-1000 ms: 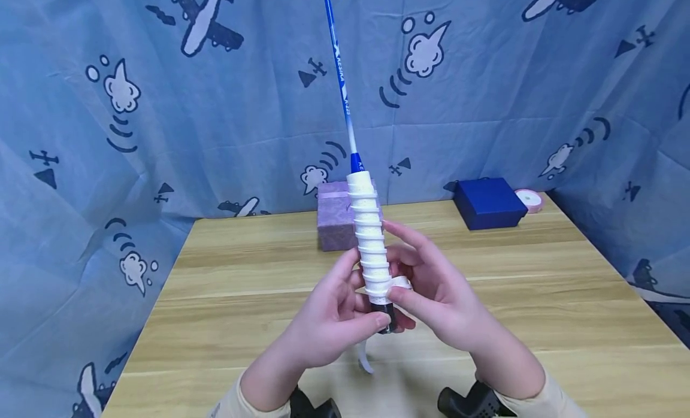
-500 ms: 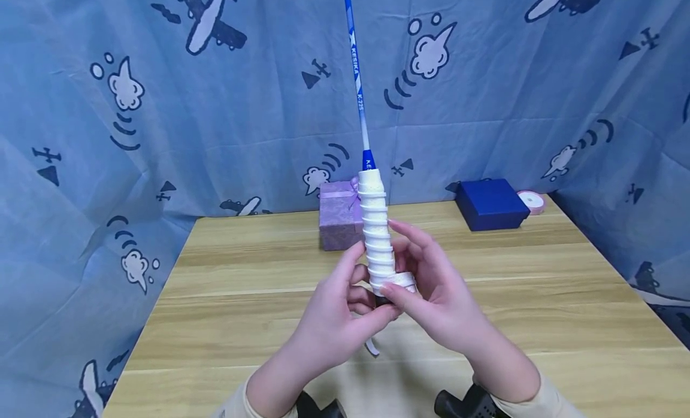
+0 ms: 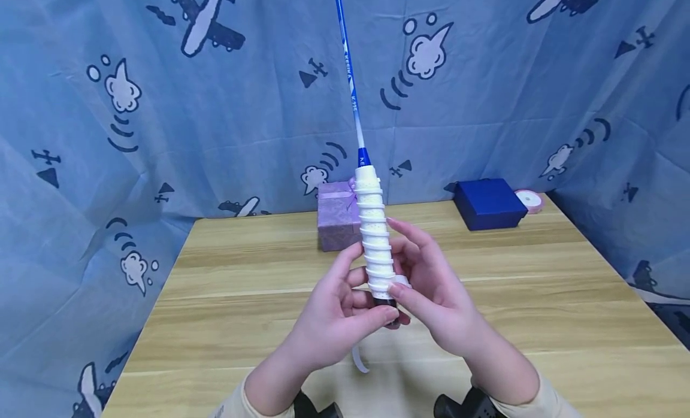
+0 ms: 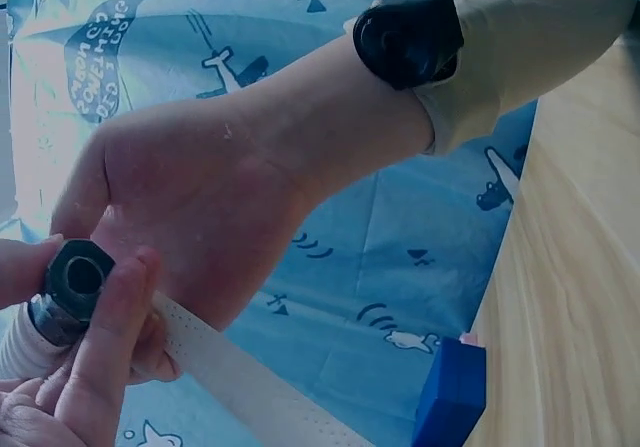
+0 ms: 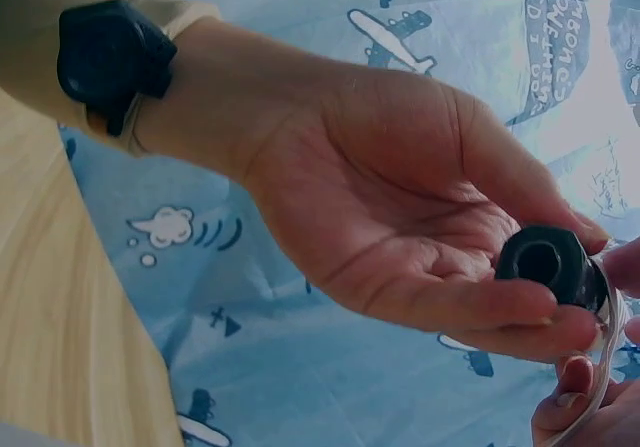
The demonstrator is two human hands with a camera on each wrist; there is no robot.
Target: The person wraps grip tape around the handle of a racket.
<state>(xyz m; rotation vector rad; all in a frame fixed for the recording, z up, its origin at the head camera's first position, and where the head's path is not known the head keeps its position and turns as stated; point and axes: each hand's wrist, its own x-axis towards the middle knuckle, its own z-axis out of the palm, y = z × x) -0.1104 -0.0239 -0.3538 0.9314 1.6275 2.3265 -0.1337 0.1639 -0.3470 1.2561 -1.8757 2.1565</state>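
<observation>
Wooden table set against a blue curtain printed with planes and clouds.

Nearest: both wrists carry black cameras. Left hand is curled about the black butt end of a badminton racket handle, thumb laid across the cap; the right-wrist view shows that cap resting on the fingers. Right hand pinches a strip of white grip tape against the lowest turn of the wrap, its other fingers spread behind the handle. A loose tail of tape hangs below the hands, above the table.

The handle stands nearly upright, held clear of the table, white spiral turns running up to the blue shaft, which leaves the top of the view.

Farther back on the table: a purple gift box behind the handle, a dark blue box to the right, and a pink ribbon roll just beside it.

Judgement: work sits at the butt-end turn of the wrap; whether tape goes on or comes off cannot be told. Next move likely calls for steady tension on the strip while the left hand turns the handle.
</observation>
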